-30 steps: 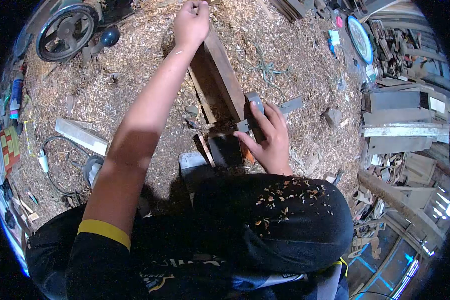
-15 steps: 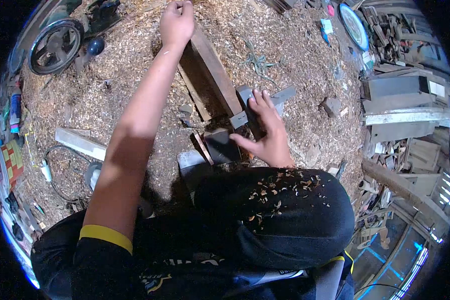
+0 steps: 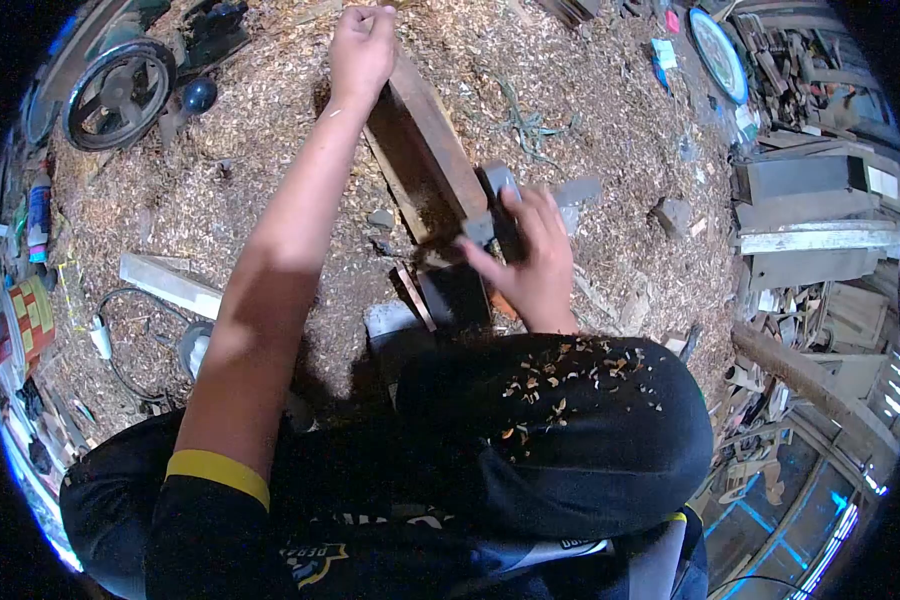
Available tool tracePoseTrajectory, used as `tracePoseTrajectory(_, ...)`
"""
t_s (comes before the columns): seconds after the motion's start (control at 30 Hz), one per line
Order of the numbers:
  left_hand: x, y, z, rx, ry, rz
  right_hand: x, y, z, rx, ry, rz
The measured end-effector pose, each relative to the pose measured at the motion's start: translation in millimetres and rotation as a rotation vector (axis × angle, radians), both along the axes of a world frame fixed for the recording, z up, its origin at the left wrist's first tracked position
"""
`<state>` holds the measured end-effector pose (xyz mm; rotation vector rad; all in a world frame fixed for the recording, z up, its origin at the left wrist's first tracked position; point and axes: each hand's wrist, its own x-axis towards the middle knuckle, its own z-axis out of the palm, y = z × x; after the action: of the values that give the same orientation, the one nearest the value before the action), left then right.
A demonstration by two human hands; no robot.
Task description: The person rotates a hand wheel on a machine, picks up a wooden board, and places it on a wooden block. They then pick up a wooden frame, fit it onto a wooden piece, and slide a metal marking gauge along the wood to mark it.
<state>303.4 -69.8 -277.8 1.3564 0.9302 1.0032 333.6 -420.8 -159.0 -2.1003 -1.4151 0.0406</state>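
My left hand (image 3: 363, 55) is closed at the far end of a long wooden beam (image 3: 438, 140); what its fingers hold, if anything, is hidden. Along the beam's left side runs a dark hollow with a thin pale wooden edge (image 3: 395, 185). Slightly blurred, my right hand (image 3: 538, 262) hovers with thumb and fingers apart over a dark block (image 3: 505, 225) at the beam's near end. A small grey piece (image 3: 478, 230) sits against that end. Between the beam and my knee stands another dark block (image 3: 455, 298), with a thin wooden strip (image 3: 416, 298) leaning on its left.
Wood shavings cover the ground and my knee (image 3: 570, 430). A corded tool (image 3: 195, 345) and a pale plank (image 3: 170, 283) lie left. A handwheel (image 3: 120, 95) stands at upper left. Stacked timber (image 3: 810, 190) fills the right side, and a loose wood chunk (image 3: 673, 215) lies nearer.
The view has shifted slightly. My right hand has turned a little, its fingers drawn nearer together. My left hand stays at the beam's far end.
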Motion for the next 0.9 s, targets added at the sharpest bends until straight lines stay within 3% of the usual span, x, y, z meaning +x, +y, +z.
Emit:
tracePoseTrajectory(0.07,4,4,-13,0.006,-0.099,-0.012,4,29,6,-0.032,-0.014,-0.002)
tracePoseTrajectory(0.27,-5,-21,40,-0.052,0.038,0.009,9,45,2,0.041,-0.012,0.041)
tracePoseTrajectory(0.4,-3,-20,32,-0.088,-0.027,0.006,12,22,4,0.044,-0.015,0.022)
tracePoseTrajectory(0.47,-2,0,-3,-0.084,-0.063,-0.017,10,5,9,0.018,-0.024,0.028)
tracePoseTrajectory(0.6,-1,-6,4,-0.005,-0.016,0.031,9,-17,7,-0.038,-0.022,0.032)
tracePoseTrajectory(0.7,-1,-4,2,-0.118,-0.080,0.006,8,-19,5,-0.030,-0.004,0.034)
tracePoseTrajectory(0.9,3,-16,13,0.088,-0.119,0.073,9,-13,14,-0.054,0.038,0.041)
